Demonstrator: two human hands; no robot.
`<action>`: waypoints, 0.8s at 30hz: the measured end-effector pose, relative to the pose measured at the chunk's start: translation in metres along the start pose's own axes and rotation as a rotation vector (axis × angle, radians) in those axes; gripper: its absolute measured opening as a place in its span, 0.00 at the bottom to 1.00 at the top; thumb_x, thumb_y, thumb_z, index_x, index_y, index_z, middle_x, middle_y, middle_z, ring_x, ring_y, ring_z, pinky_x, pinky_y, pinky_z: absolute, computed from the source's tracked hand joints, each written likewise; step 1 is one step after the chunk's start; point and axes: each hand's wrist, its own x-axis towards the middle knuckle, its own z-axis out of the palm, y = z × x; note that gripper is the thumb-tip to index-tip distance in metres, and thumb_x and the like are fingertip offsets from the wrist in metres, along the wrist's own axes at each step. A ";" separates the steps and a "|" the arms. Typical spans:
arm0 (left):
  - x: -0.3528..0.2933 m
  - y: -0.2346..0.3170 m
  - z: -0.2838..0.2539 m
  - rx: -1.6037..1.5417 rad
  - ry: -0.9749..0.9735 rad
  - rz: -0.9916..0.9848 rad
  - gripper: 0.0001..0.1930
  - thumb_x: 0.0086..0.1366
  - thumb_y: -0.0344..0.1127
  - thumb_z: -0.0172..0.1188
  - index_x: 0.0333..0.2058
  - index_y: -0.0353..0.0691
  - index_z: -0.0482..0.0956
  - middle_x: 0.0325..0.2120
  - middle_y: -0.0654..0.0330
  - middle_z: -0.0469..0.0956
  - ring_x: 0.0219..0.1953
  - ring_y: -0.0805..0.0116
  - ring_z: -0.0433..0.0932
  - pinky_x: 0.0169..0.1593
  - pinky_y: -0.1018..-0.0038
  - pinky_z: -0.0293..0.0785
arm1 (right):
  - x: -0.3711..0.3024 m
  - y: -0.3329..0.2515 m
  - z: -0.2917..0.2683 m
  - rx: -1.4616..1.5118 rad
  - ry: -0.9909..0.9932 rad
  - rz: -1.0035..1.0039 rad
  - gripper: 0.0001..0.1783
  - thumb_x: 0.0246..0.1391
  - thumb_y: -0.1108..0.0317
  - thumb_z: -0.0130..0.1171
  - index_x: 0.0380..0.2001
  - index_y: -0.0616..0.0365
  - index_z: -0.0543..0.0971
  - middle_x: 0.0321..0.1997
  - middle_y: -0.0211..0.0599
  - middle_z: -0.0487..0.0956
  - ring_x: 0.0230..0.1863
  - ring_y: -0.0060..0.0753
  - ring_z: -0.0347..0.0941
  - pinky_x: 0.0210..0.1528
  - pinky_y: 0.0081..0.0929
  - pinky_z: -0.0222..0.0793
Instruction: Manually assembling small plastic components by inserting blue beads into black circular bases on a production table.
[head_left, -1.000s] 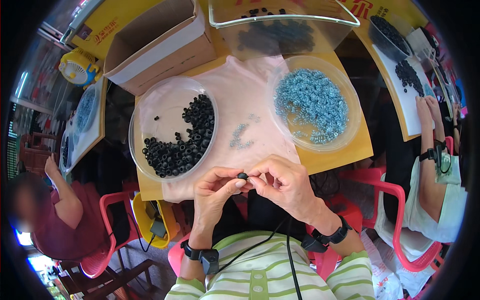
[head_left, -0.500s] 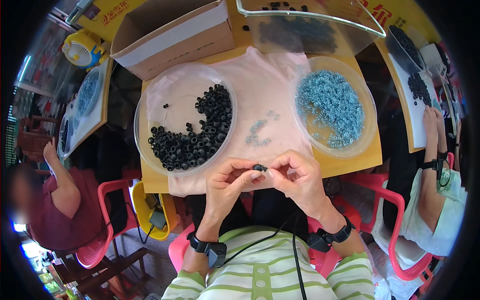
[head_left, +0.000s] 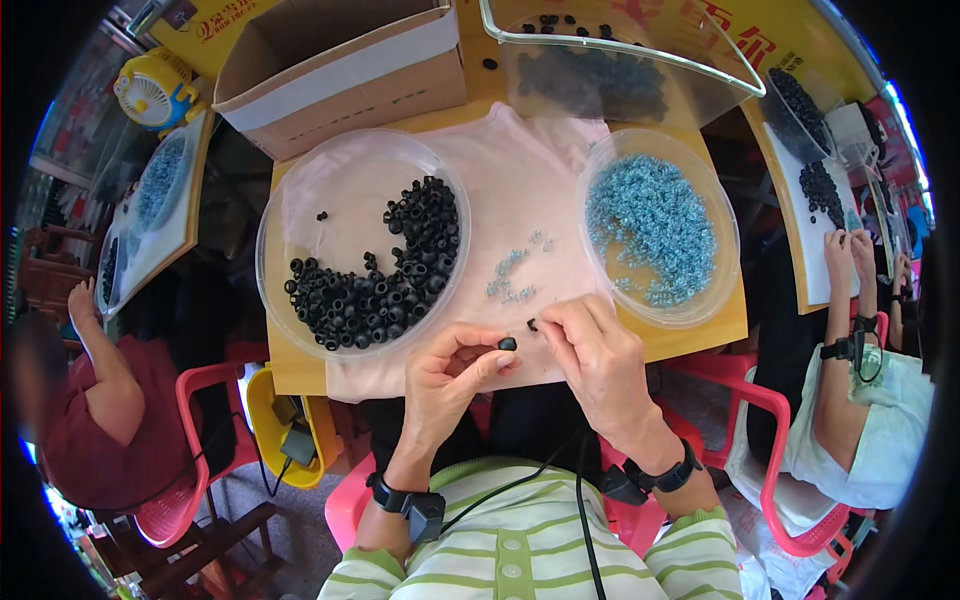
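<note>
My left hand [head_left: 446, 378] pinches a small rounded black plastic piece [head_left: 507, 344], like a cord-stopper part, between thumb and fingertips. Just right of it, my right hand [head_left: 603, 362] holds a smaller black plastic piece [head_left: 532, 325] at its fingertips. The two pieces are apart. Both hands are over the near edge of a pale pink cloth [head_left: 500, 165]. A round clear tub [head_left: 290, 200] of hollow black pieces [head_left: 345, 305] lies at the left. Another clear tub [head_left: 725, 290] at the right holds tiny bluish coils like springs [head_left: 655, 225]. Several loose coils [head_left: 512, 275] are scattered on the cloth between the tubs.
A cardboard box [head_left: 350, 90] and a clear bin [head_left: 600, 85] of black pieces stand at the table's back. A yellow bucket [head_left: 290, 440] is below at the left. People sit at tables on both sides, near pink chairs [head_left: 770, 400]. Cables run from my wrist straps.
My hands have drawn apart. The black pieces that were together at my fingertips are now separate, one in each hand. The view has shifted slightly.
</note>
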 end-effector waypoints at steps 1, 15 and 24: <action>0.000 0.000 0.000 -0.005 -0.004 0.001 0.09 0.62 0.21 0.59 0.41 0.30 0.76 0.35 0.57 0.80 0.39 0.69 0.82 0.44 0.76 0.79 | 0.004 -0.002 -0.001 -0.027 -0.003 -0.025 0.10 0.44 0.80 0.61 0.32 0.59 0.74 0.30 0.38 0.73 0.32 0.40 0.74 0.32 0.33 0.70; 0.002 0.000 -0.004 0.030 -0.042 -0.006 0.09 0.62 0.23 0.60 0.41 0.30 0.76 0.36 0.57 0.81 0.39 0.71 0.81 0.44 0.78 0.78 | 0.020 0.002 0.008 -0.117 -0.078 0.000 0.08 0.48 0.80 0.58 0.32 0.60 0.72 0.31 0.42 0.73 0.30 0.46 0.73 0.31 0.35 0.69; 0.001 -0.001 -0.004 0.037 -0.037 0.006 0.08 0.63 0.24 0.60 0.41 0.31 0.76 0.35 0.57 0.81 0.38 0.72 0.81 0.42 0.80 0.77 | 0.017 0.002 0.005 -0.020 -0.083 0.039 0.10 0.44 0.81 0.58 0.31 0.60 0.70 0.30 0.43 0.72 0.34 0.49 0.71 0.35 0.40 0.67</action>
